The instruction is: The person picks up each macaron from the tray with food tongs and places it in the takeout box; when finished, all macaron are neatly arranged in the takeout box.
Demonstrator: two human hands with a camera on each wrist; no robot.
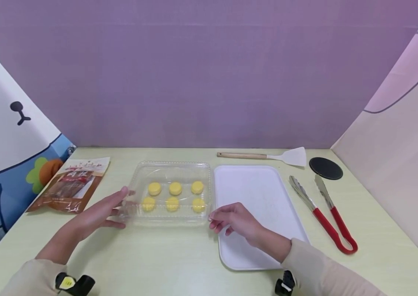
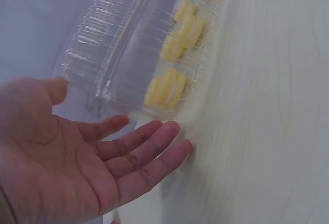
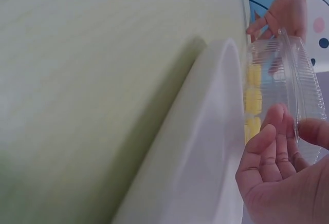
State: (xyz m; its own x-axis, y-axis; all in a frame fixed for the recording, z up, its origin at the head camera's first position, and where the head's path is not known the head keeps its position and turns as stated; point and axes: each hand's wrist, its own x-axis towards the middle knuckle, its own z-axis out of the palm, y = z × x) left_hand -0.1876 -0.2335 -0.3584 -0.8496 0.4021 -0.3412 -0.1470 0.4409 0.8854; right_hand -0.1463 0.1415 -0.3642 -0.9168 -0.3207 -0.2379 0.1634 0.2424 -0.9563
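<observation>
A clear plastic clamshell box with a domed lid stands in the middle of the table, several yellow macarons in two rows inside it. At its near right corner, my right hand pinches the rim between thumb and forefinger, as the right wrist view shows; the other fingers curl loosely. My left hand is beside the box's left wall with its fingers extended. In the left wrist view its fingertips lie near the box's end; whether they touch it I cannot tell.
A white tray lies right of the box, partly under my right forearm. Beyond it are red-handled tongs, a black disc and a white spatula with a wooden handle. A brown food packet lies at the left.
</observation>
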